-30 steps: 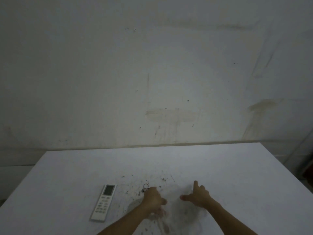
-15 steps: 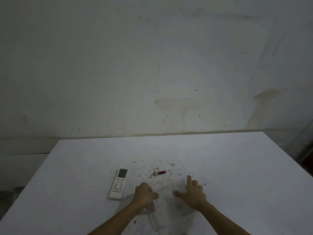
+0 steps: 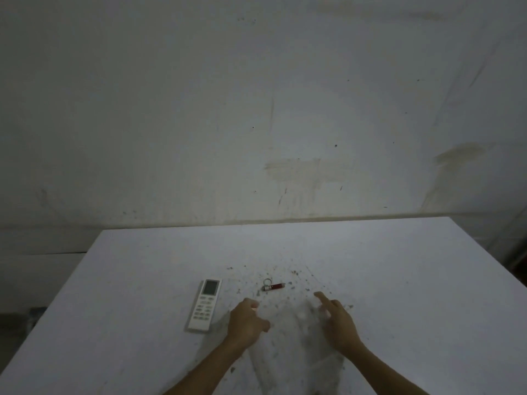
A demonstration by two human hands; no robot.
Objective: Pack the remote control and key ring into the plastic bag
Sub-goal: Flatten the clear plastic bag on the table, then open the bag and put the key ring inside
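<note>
A white remote control [image 3: 204, 308] lies on the white table [image 3: 399, 280], left of my hands. A key ring [image 3: 273, 292] with a small red tag rests just beyond my fingers. A clear plastic bag [image 3: 296, 346] lies flat between my hands, hard to make out against the table. My left hand [image 3: 247, 320] is curled, its fingers pinching the bag's left edge. My right hand [image 3: 336, 320] rests on the bag's right side with its fingers apart, the index finger stretched forward.
Dark crumbs and specks are scattered over the table around the key ring and bag. A stained pale wall [image 3: 285, 124] stands right behind the table's far edge. The table's left and right edges drop off to a dim floor.
My left hand has drawn back from the key ring, which now lies uncovered with its red tag showing. The view has shifted, so everything sits further right and lower.
</note>
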